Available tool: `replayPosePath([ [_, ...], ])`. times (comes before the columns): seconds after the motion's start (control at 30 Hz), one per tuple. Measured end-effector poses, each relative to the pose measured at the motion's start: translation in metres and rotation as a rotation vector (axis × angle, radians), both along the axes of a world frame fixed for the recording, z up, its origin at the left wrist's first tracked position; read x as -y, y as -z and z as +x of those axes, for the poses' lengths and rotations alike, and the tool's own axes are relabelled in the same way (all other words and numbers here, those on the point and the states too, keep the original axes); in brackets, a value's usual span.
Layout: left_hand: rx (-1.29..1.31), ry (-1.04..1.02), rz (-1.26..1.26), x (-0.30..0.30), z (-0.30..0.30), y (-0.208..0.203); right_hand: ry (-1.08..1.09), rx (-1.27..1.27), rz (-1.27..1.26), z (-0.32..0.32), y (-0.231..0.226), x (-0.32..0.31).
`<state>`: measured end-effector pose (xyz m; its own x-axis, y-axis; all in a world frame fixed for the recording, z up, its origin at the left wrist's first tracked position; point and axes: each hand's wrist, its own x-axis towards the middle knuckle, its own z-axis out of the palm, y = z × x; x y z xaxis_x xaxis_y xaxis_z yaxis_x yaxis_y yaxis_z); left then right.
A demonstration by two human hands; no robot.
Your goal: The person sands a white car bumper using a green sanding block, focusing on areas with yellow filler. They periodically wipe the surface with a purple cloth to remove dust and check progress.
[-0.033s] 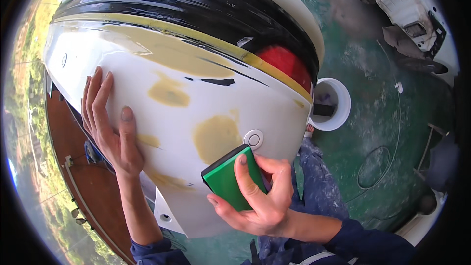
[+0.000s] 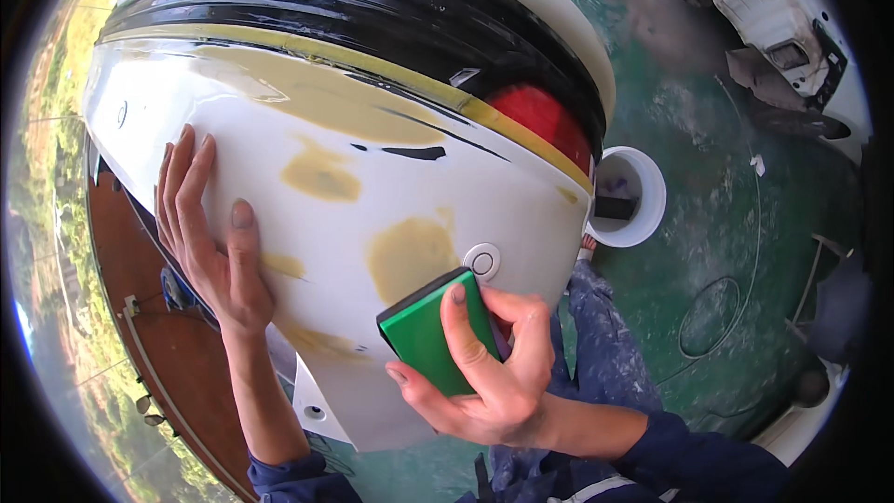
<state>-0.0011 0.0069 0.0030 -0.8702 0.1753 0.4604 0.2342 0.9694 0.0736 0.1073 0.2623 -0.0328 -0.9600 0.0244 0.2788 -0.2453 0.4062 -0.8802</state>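
Flat, the left hand (image 2: 209,242) lies open on the white bumper (image 2: 372,196); right hand (image 2: 484,368) grips a green block (image 2: 424,335), seemingly touching it.

sanding block (image 2: 433,331) underside hidden, bucket (image 2: 643,188) contents unclear.

Sanding block (image 2: 430,333) on bumper (image 2: 372,130), bucket (image 2: 643,188) right

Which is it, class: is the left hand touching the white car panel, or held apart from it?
Touching. The head view shows the left hand lying flat, palm and fingers pressed on the white car panel with no gap.
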Motion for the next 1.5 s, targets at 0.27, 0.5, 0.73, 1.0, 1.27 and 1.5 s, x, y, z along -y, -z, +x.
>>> replayPosePath([
  [0.27,0.022,-0.006,-0.007,0.002,0.002,-0.001,0.058,0.031,-0.04,0.006,0.002,0.008],
  [0.5,-0.002,0.013,0.008,-0.005,-0.001,0.003,0.068,0.012,-0.013,-0.01,0.002,0.006],
  [0.73,0.02,0.01,0.004,-0.003,-0.001,0.0,0.026,0.0,-0.042,-0.02,0.0,0.005],
  [1.0,0.001,0.008,0.003,-0.005,-0.002,0.0,0.072,0.004,-0.094,-0.012,0.001,0.007],
  [1.27,0.031,-0.013,-0.017,-0.002,0.003,0.0,-0.012,0.02,-0.016,0.01,0.006,-0.004],
  [1.5,0.019,-0.001,0.004,-0.002,0.0,0.002,-0.056,-0.058,0.007,0.026,0.024,-0.021],
])
